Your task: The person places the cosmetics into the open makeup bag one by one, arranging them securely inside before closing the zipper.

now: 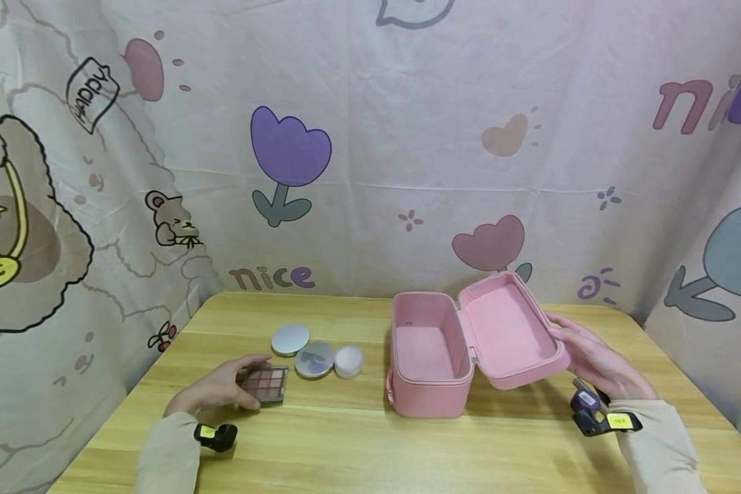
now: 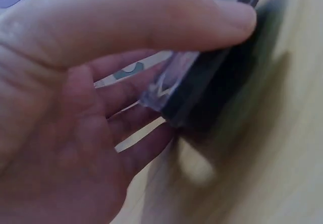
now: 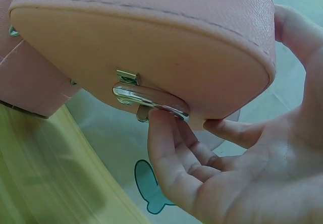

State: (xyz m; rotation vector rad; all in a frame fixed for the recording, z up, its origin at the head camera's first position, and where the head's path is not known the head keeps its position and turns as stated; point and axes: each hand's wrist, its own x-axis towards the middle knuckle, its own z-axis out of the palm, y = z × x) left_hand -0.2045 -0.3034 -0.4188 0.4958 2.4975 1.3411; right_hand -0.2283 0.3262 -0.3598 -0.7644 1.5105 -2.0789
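Note:
My left hand (image 1: 216,387) grips a square eyeshadow palette (image 1: 267,384) by its left side, thumb in front and fingers behind. In the left wrist view the palette (image 2: 217,77) is tipped, with its dark underside showing and a shadow on the wood beneath. A pink cosmetic case (image 1: 432,399) stands with its lid (image 1: 509,326) swung out to the right. My right hand (image 1: 599,360) holds that lid by its outer end. Seen from the right wrist, the fingertips are at a metal clasp (image 3: 151,102) on the lid's outer face, with the thumb along its edge.
Two round compacts, one plain silver (image 1: 290,339) and one with a printed flower (image 1: 314,361), lie beyond the palette. A small white round jar (image 1: 348,361) sits beside them. Behind the wooden table (image 1: 321,453) hangs a printed cloth (image 1: 370,137).

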